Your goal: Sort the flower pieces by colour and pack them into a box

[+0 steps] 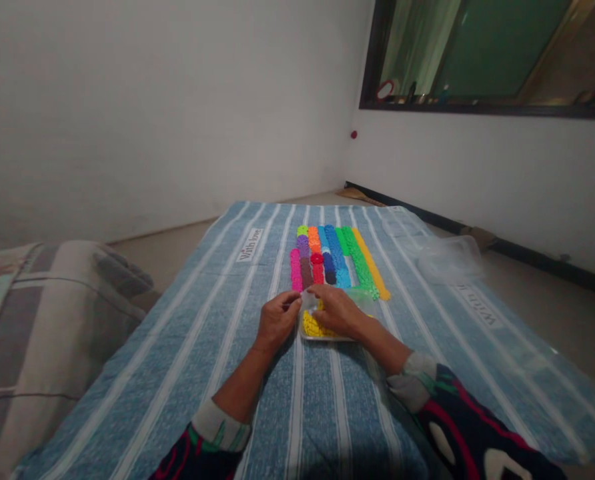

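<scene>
A clear plastic container [327, 339] holding small yellow pieces [313, 325] sits on the striped cloth in front of me. My left hand [277, 320] is at its left side, thumb and fingertips pinched together; what they hold, if anything, is too small to make out. Over the container reaches my right hand [338, 311], index finger stretched to the far left corner and thumb lower, near the yellow pieces. A gap shows between that thumb and finger. Just beyond lie rows of small coloured pieces [336, 250], sorted by colour, with a long yellow-orange row [370, 263] on the right.
An empty-looking clear plastic container [450, 259] stands at the right of the cloth-covered table [217, 300]. A sofa-like seat with a striped cover [57, 333] is at the left. White walls rise behind, with a dark-framed window [497, 60] at upper right.
</scene>
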Demonstrator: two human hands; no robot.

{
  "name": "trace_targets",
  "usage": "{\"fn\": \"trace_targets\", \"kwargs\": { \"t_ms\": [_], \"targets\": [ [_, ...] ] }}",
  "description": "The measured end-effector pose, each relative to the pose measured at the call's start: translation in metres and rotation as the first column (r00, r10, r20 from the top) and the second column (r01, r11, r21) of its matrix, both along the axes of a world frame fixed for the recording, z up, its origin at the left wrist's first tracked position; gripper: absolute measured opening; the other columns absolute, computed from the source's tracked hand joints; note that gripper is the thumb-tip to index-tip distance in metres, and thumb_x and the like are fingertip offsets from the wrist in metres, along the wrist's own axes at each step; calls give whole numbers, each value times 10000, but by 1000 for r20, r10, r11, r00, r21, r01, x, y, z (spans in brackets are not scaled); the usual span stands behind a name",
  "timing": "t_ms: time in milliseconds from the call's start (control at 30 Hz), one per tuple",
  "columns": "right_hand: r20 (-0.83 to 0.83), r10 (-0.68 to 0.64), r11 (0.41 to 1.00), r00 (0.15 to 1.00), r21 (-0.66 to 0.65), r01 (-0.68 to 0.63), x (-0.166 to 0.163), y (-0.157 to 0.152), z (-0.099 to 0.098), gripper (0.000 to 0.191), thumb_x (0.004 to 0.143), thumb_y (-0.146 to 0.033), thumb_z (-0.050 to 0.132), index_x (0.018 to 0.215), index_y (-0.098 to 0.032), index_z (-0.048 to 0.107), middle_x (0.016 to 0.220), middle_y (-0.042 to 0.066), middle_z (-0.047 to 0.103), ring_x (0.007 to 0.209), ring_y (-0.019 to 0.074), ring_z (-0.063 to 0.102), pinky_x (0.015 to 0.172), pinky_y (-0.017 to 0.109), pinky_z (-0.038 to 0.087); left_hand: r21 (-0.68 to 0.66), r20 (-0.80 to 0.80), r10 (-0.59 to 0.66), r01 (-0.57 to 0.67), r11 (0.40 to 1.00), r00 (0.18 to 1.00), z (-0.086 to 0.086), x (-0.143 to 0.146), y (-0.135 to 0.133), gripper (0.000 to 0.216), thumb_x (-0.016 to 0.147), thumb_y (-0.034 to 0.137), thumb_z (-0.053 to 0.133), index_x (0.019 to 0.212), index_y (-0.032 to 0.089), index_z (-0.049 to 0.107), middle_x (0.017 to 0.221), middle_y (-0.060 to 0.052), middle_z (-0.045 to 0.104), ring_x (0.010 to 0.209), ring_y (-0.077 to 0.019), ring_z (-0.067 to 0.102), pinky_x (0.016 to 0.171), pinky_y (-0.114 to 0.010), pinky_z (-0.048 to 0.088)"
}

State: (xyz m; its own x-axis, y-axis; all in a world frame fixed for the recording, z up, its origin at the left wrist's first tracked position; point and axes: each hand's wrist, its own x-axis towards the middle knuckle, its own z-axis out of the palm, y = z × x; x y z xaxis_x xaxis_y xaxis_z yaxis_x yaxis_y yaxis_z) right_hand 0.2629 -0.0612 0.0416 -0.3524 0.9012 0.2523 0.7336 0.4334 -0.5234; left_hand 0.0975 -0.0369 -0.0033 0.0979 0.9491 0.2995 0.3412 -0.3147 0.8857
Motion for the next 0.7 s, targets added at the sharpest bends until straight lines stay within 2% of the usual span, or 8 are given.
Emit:
{"fn": "trace_targets", "kwargs": {
  "t_ms": [233, 467, 700],
  "targets": [
    [78, -24, 999, 997, -26, 26, -13, 9, -10, 450, 736, -82, 573, 1185, -121, 578, 1154, 150, 658, 1059, 248, 605, 922, 351, 448, 0, 1, -23, 23, 1000, 1000, 0, 1, -3, 250, 770, 319, 556, 876, 161, 717, 875, -46, 745, 805, -182, 683, 774, -292, 544],
    [-47, -94, 995, 994, -23, 93, -12, 3, -13, 512, 720, -106, 603, 1227, -166, 560, 1152, 118, 661, 1036, 243, 614, 905, 365, 466, 21, -23, -33, 33, 999, 999, -5, 1, -3, 235, 787, 291, 541, 879, 175, 723, 865, -29, 744, 801, -172, 677, 759, -272, 530],
    [-112, -88, 996, 990, -43, 84, -9, -5, -15, 555, 724, -142, 601, 1274, -139, 528, 1202, 133, 637, 1061, 242, 611, 924, 376, 472, 11, -50, -65, 65, 998, 997, -6, 1, -3, 260, 813, 305, 517, 888, 173, 727, 855, -25, 734, 788, -166, 669, 751, -260, 512]
  ]
}}
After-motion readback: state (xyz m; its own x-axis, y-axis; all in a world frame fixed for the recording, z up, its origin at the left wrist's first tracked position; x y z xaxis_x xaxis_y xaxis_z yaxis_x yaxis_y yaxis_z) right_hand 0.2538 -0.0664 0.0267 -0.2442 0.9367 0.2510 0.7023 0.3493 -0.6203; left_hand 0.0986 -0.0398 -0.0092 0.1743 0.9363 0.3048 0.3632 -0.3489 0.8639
